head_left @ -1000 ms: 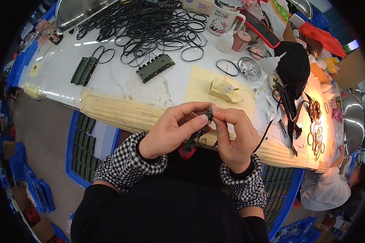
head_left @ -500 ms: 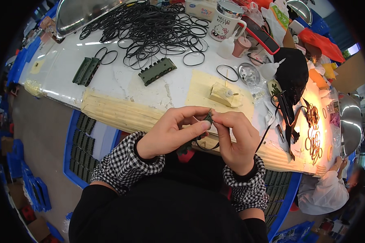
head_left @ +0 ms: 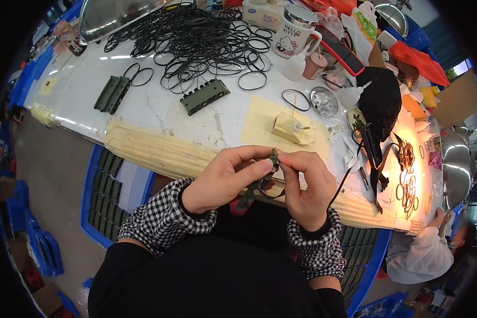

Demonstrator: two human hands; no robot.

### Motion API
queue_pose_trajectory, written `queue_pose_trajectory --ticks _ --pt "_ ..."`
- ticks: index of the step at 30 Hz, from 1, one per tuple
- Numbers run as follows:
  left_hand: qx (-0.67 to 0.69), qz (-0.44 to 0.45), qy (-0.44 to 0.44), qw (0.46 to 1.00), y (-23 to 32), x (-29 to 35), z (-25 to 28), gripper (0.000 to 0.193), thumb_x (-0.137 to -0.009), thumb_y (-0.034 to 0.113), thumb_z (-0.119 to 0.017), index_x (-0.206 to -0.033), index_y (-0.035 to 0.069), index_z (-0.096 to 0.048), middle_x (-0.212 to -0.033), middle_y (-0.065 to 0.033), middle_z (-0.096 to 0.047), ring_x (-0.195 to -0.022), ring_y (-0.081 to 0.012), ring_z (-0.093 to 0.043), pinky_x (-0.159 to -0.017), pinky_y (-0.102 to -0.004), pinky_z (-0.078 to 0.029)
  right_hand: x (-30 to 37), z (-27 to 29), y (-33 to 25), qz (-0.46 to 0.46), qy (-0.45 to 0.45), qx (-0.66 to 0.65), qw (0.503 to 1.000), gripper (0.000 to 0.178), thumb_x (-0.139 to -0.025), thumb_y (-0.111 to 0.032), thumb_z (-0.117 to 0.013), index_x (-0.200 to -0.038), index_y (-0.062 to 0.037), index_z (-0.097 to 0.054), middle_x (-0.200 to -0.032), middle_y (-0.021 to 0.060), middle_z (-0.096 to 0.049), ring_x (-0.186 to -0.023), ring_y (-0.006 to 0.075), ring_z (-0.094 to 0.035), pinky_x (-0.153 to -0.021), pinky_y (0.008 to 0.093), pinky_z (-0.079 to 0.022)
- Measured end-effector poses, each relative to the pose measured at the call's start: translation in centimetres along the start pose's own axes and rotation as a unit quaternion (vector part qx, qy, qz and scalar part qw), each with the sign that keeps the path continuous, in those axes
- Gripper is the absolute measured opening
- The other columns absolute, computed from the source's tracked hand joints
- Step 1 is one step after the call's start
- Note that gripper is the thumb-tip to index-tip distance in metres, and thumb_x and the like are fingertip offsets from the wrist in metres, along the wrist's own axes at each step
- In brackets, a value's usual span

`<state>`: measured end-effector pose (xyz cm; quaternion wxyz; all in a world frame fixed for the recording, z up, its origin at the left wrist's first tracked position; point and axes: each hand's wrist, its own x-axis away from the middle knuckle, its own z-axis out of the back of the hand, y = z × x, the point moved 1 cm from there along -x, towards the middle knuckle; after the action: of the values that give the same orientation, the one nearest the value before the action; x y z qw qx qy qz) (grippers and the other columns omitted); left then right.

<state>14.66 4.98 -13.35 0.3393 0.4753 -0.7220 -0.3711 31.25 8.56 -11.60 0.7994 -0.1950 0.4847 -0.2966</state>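
Just in front of my body, my left hand (head_left: 229,177) pinches a dark green plastic part (head_left: 247,199) with small wheels along its edge. Most of that part sits behind the fingers, its lower end showing below them. A thin black rubber loop (head_left: 273,196) hangs from it. Thumb and forefinger of my right hand (head_left: 311,184) close at the part's upper end; whether they grip the loop or the part is hidden. Farther off on the table lies another green wheeled part (head_left: 205,97), and at the left sits a green grooved part (head_left: 111,94) with a black loop beside it.
A tangled pile of black loops (head_left: 196,45) covers the far table. Beyond my hands stands a tape-wrapped block (head_left: 293,129). A mug (head_left: 294,37), squeeze bottle (head_left: 296,68) and black cap (head_left: 381,95) crowd the right. Blue-rimmed trays (head_left: 85,218) of green parts flank me below.
The green part has tilted, so its lower end now shows beneath my left fingers. Both hands have shifted only slightly, still pinching at the same place.
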Motion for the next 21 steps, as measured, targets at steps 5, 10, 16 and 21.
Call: queue_pose_trajectory --ticks 5,10,16,21 --pt "0.042 0.020 0.007 0.999 -0.34 0.10 0.09 0.036 -0.100 0.016 -0.047 -0.126 -0.009 -0.049 -0.112 -0.0148 -0.062 -0.099 -0.0192 -0.065 -0.088 -0.0323 -0.056 0.03 -0.16 -0.08 0.024 -0.004 0.025 0.999 0.016 -0.078 0.005 -0.070 -0.092 0.0009 -0.064 -0.083 0.0124 -0.066 -0.075 0.0254 -0.068 -0.063 0.0299 -0.054" --pt "0.076 0.034 0.007 0.996 -0.41 0.14 -0.05 0.035 -0.100 0.016 -0.047 -0.126 -0.009 -0.049 -0.112 -0.0143 -0.062 -0.099 -0.0191 -0.064 -0.088 -0.0326 -0.055 0.18 -0.01 -0.13 0.028 -0.010 0.037 0.999 0.016 -0.078 0.005 -0.070 -0.093 0.0008 -0.065 -0.083 0.0122 -0.066 -0.076 0.0250 -0.068 -0.062 0.0300 -0.055" --pt "-0.009 -0.011 0.004 1.000 -0.56 0.28 0.54 0.036 -0.099 0.014 -0.050 -0.128 -0.007 -0.048 -0.114 -0.0130 -0.061 -0.099 -0.0165 -0.063 -0.090 -0.0297 -0.052 0.04 0.02 -0.27 0.003 -0.034 -0.004 0.999 0.016 -0.079 0.005 -0.069 -0.094 0.0004 -0.065 -0.086 0.0128 -0.066 -0.075 0.0248 -0.068 -0.061 0.0296 -0.055" --pt "-0.060 -0.044 0.021 0.997 -0.28 0.41 0.64 0.039 -0.095 0.011 -0.058 -0.128 -0.007 -0.049 -0.111 -0.0105 -0.063 -0.098 -0.0134 -0.063 -0.086 -0.0264 -0.051 -0.12 0.02 -0.46 -0.001 -0.031 -0.032 0.999 0.017 -0.078 0.007 -0.069 -0.093 0.0008 -0.065 -0.087 0.0135 -0.066 -0.074 0.0239 -0.067 -0.061 0.0285 -0.054"
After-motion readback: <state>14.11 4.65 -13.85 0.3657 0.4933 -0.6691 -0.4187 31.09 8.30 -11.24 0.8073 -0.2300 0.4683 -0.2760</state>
